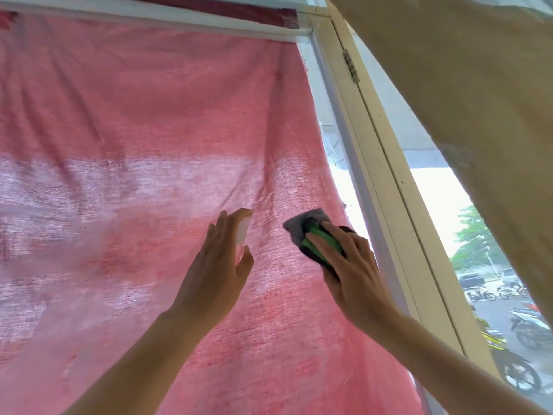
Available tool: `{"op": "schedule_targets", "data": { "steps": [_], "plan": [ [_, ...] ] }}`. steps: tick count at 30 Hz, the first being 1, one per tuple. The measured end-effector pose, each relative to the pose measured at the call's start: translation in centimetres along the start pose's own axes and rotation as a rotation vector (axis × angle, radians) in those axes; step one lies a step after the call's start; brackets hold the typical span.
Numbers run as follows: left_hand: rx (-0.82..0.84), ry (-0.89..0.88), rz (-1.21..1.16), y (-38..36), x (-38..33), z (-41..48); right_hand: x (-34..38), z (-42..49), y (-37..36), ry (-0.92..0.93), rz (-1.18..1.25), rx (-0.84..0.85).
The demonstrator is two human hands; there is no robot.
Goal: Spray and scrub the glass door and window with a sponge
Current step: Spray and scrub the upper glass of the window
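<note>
My left hand [218, 265] is raised in front of the pink curtain [134, 145] and holds a small clear spray bottle [243, 232], fingers curled round it. My right hand [347, 265] grips a green and black scrubber with a grey sponge pad [311, 232] and presses it toward the curtain's right edge. A narrow strip of window glass [344, 181] shows between the curtain and the cream frame [377, 175]. More glass [443, 199] lies to the right of the frame.
A beige curtain [478, 100] hangs over the upper right. A hinge [350, 65] sits on the frame. Parked motorbikes [520, 324] and trees are visible outside through the right pane. A white rod [149, 20] tops the pink curtain.
</note>
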State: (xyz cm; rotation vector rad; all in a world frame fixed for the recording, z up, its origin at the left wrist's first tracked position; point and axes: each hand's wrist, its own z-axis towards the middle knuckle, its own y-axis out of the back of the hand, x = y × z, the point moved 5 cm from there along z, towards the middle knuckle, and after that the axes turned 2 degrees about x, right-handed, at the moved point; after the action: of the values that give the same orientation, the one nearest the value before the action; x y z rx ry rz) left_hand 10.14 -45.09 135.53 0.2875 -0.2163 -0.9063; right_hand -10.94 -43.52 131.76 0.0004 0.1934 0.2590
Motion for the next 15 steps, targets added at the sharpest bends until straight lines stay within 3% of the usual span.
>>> {"op": "schedule_targets", "data": {
  "steps": [7, 15],
  "plan": [
    [-0.003, -0.009, 0.009, -0.4, -0.7, 0.7, -3.8, 5.0, 1.3, -0.274, -0.066, -0.114],
    [-0.016, -0.034, 0.009, 0.1, -0.5, 1.1, -4.7, 14.9, 1.6, -0.437, -0.13, -0.087]
  ]
}}
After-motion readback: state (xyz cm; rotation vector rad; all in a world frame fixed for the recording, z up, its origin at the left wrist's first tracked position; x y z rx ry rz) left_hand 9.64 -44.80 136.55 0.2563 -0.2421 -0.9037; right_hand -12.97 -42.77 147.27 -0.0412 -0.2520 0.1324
